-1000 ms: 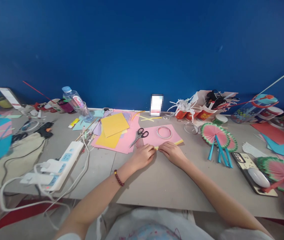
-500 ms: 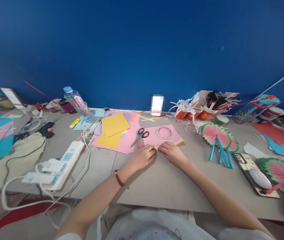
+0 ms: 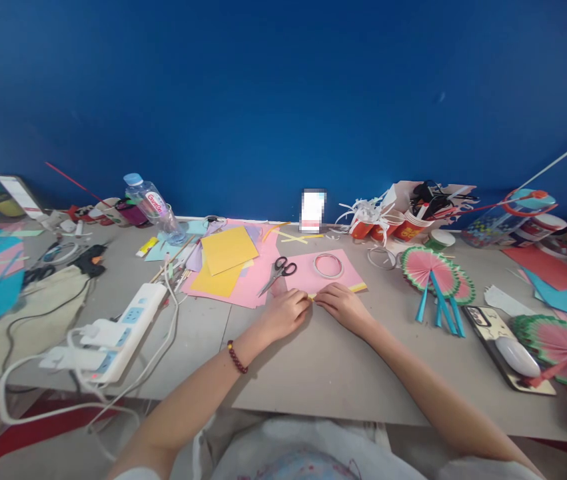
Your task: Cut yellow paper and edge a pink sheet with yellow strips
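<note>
My left hand and my right hand sit side by side on the near edge of a pink paper sheet that lies over a yellow sheet. Both hands have their fingers curled and pinched onto that paper edge, fingertips almost touching. A roll of tape rests on the pink sheet just beyond my right hand. Black-handled scissors lie beyond my left hand.
Yellow and pink paper stack at left centre. White power strip with cables at left, a water bottle behind. Folded paper fans and a phone at right. Red cups stand by the blue wall.
</note>
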A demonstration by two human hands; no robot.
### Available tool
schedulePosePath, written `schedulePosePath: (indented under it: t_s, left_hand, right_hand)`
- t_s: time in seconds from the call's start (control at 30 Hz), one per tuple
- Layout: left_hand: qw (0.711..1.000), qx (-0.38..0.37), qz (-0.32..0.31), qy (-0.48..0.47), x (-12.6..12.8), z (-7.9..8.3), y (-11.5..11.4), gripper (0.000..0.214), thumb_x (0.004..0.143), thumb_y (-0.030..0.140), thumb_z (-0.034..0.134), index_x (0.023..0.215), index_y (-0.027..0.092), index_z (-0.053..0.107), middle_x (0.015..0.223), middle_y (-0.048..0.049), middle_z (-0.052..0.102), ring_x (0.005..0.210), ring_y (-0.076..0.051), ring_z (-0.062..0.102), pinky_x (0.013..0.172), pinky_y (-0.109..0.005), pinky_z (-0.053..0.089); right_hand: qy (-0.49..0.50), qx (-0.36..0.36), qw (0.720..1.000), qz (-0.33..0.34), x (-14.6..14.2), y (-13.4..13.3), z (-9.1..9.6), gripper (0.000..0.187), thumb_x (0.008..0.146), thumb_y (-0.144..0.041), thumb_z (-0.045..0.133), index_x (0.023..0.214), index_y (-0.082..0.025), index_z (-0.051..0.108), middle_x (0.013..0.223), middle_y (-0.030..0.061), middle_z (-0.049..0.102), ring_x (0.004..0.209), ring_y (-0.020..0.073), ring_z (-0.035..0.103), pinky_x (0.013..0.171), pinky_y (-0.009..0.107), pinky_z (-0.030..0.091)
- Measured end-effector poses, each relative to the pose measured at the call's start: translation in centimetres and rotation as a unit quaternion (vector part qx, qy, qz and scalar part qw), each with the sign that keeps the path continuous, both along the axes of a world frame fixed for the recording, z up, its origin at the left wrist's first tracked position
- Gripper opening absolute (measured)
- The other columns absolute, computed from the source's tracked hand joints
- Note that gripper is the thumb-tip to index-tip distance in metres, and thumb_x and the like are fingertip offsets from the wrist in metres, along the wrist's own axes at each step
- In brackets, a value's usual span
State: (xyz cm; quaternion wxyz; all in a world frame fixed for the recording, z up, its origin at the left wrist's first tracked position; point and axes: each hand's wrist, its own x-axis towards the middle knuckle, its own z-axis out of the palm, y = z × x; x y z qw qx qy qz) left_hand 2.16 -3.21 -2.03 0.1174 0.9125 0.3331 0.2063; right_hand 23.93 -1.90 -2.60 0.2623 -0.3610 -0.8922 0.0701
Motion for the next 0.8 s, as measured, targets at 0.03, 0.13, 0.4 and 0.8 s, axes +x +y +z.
schedulePosePath:
  t_s: [0.03,0.13,0.4,0.8]
  left_hand:
    - [1.0,-0.001,-0.001,0.0,0.0,0.04,0.0,0.02,0.093,0.016,0.044,0.107,0.019,0.058,0.102,-0.0065,0.057,0.098,-0.019,0.055,0.085,-0.033,0.048]
    - [1.0,-0.004,-0.002,0.0,-0.02,0.12,0.0,0.02,0.092,0.016,0.044,0.107,0.019,0.057,0.103,-0.0065,0.057,0.099,-0.019,0.055,0.085,-0.033,0.048]
    - [1.0,0.002,0.001,0.012,0.08,0.11,0.02,0.02,0.092,0.016,0.044,0.109,0.018,0.056,0.102,-0.007,0.058,0.098,-0.02,0.054,0.084,-0.034,0.048]
    - [1.0,-0.002,0.011,0.006,0.21,-0.03,0.03,0.018,0.092,0.017,0.045,0.105,0.019,0.058,0.1,-0.0065,0.058,0.096,-0.019,0.055,0.084,-0.034,0.049]
  right_hand:
    - [0.001,-0.003,1.0,0.002,0.0,0.02,0.02,0.017,0.092,-0.022,0.052,0.09,-0.021,0.069,0.09,0.0066,0.07,0.086,0.0202,0.058,0.078,0.034,0.048]
    - [0.016,-0.022,1.0,-0.003,-0.05,0.08,0.07,0.015,0.092,-0.023,0.053,0.09,-0.021,0.067,0.088,0.0067,0.069,0.086,0.0206,0.059,0.079,0.035,0.049]
    - [0.026,-0.027,0.999,-0.008,-0.13,0.22,-0.04,0.014,0.089,-0.016,0.052,0.088,-0.02,0.066,0.087,0.0064,0.068,0.085,0.0204,0.059,0.077,0.034,0.048]
    - [-0.119,0.058,0.991,0.028,-0.22,0.18,0.81,0.016,0.091,-0.016,0.049,0.093,-0.019,0.064,0.093,0.0082,0.067,0.089,0.0207,0.057,0.077,0.033,0.046]
